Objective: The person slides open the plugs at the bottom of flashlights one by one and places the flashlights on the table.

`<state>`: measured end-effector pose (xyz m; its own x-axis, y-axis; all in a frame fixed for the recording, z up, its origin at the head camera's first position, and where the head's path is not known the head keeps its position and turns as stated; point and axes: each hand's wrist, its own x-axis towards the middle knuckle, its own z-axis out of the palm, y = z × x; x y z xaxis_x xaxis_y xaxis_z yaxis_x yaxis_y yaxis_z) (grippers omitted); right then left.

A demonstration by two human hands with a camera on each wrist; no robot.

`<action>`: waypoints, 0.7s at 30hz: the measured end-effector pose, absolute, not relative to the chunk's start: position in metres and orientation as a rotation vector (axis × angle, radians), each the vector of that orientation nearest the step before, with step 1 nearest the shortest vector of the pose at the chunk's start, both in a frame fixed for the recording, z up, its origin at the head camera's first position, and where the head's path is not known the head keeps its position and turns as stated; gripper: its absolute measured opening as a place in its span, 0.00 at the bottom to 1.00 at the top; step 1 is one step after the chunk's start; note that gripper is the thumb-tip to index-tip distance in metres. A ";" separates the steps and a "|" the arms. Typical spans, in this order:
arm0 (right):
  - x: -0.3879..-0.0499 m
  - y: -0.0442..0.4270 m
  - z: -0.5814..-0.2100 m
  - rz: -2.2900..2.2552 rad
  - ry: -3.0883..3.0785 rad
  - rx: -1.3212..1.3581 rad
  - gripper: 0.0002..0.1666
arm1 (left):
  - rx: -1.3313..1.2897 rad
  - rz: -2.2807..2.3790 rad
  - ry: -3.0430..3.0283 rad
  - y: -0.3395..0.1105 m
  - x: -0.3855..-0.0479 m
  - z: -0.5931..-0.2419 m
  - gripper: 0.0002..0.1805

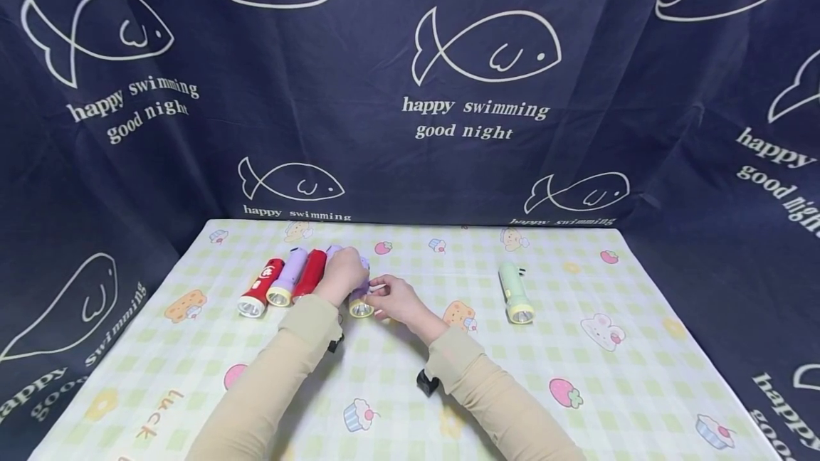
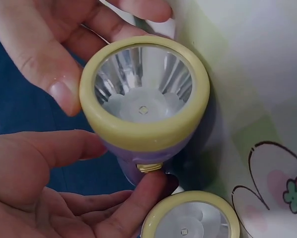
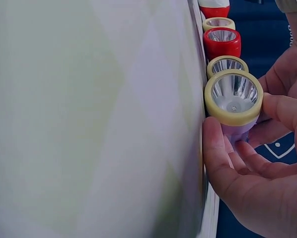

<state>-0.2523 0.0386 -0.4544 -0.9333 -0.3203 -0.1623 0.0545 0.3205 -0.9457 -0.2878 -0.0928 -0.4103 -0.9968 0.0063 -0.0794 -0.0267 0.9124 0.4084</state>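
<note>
A purple flashlight [image 1: 361,307] with a yellow rim lies at the right end of a row, lens toward me. My left hand [image 1: 344,273] reaches over the row and holds its body; in the left wrist view one finger touches the underside by the yellow switch [image 2: 150,167]. From the right, my right hand [image 1: 398,300] grips the flashlight near its head, thumb and fingers around the rim [image 3: 234,119]. Directly beside it lies another purple flashlight [image 2: 190,218], mostly hidden by my left hand in the head view.
Left in the row are a red flashlight [image 1: 310,272], a purple one [image 1: 290,272] and a red one with a white rim [image 1: 261,288]. A light green flashlight [image 1: 512,290] lies apart on the right. Checked cloth covers the table [image 1: 512,390]; a dark blue curtain [image 1: 384,183] hangs behind.
</note>
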 end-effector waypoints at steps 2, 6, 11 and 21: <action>-0.253 0.038 -0.455 -1.643 2.277 -0.242 0.27 | -0.013 0.629 3.006 -0.092 -0.288 -0.411 0.05; -0.254 0.038 -0.456 -1.643 2.273 -0.245 0.27 | -0.020 0.584 3.041 -0.089 -0.290 -0.412 0.05; -0.254 0.039 -0.456 -1.643 2.258 -0.253 0.27 | -0.055 0.534 3.059 -0.086 -0.291 -0.415 0.07; -0.255 0.039 -0.455 -1.668 2.243 -0.236 0.29 | -0.082 0.533 3.054 -0.085 -0.293 -0.415 0.07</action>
<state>-0.2552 0.0390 -0.4545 -0.9302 -0.3270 -0.1664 0.0653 0.2988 -0.9521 -0.2934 -0.0849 -0.4150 -0.9978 -0.0450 -0.0491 -0.0590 0.9396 0.3372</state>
